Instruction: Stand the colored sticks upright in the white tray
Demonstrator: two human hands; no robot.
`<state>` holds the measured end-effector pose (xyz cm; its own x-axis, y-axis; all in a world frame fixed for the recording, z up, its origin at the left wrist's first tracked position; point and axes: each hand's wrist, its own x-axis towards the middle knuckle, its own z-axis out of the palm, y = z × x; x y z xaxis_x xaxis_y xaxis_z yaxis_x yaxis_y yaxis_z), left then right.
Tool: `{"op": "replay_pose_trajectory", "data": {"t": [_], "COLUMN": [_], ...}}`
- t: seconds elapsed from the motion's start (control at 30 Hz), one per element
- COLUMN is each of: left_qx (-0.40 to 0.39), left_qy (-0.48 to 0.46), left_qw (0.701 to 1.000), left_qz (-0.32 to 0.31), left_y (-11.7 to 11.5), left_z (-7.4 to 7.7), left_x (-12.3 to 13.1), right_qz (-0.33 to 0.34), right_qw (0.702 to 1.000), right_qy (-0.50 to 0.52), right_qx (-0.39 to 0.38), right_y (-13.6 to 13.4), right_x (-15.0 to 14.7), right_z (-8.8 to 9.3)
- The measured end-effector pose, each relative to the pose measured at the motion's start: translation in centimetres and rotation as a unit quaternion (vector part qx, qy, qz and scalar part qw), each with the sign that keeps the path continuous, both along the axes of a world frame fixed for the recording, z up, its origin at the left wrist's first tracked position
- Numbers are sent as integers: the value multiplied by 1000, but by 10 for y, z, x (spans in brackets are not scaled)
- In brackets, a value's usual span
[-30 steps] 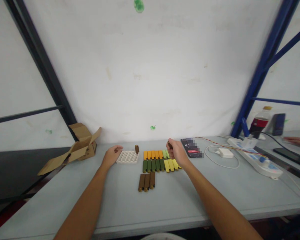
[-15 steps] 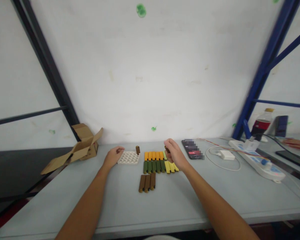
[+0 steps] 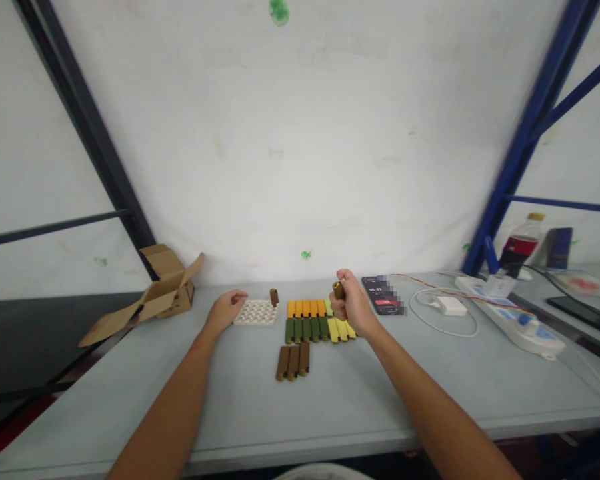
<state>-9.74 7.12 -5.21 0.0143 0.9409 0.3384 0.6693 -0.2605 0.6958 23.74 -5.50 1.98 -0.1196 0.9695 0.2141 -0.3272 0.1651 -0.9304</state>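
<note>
My right hand (image 3: 351,307) is closed round a brown peg (image 3: 338,290), which stands upright out of the fist above the rows of pegs. My left hand (image 3: 224,311) rests on the table with curled fingers touching the left edge of a white pegboard tray (image 3: 255,313). One brown peg (image 3: 274,297) stands upright at the tray's far right corner. Lying flat beside the tray are orange pegs (image 3: 307,309), dark green pegs (image 3: 307,329), yellow pegs (image 3: 341,329) and three brown pegs (image 3: 293,361).
An open cardboard box (image 3: 155,297) lies at the back left. A phone (image 3: 383,295), a white charger with cable (image 3: 449,307) and a power strip (image 3: 515,316) sit to the right. A cola bottle (image 3: 519,252) stands further right. Blue and black rack posts flank the grey table (image 3: 330,407).
My right hand has turned the brown peg upright and drawn it slightly back and up. The left hand has stayed at the tray's edge.
</note>
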Motion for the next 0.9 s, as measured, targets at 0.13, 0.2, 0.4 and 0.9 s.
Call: {"op": "replay_pose_trajectory", "data": {"t": [0.13,0.2,0.4,0.9], "left_qx": [3,-2,-4,-5], "left_qy": [8,11,15,23], "left_qw": [1000,1000,1000,1000], "left_qz": [0,3,-6,5], "left_y": [0,0,-1,0], "left_z": [0,1,2,2], "left_x": [0,0,1,2], "right_qz": [17,8,-9,-7], "right_qw": [999,999,998,993], "right_qy": [-23,-39,-48,-113], "right_qx": [-24,-5,31,40], "right_y": [-4,-7,-11,-10], "right_x": [-2,-4,-6,-10], "right_z": [3,5,6,-1]}}
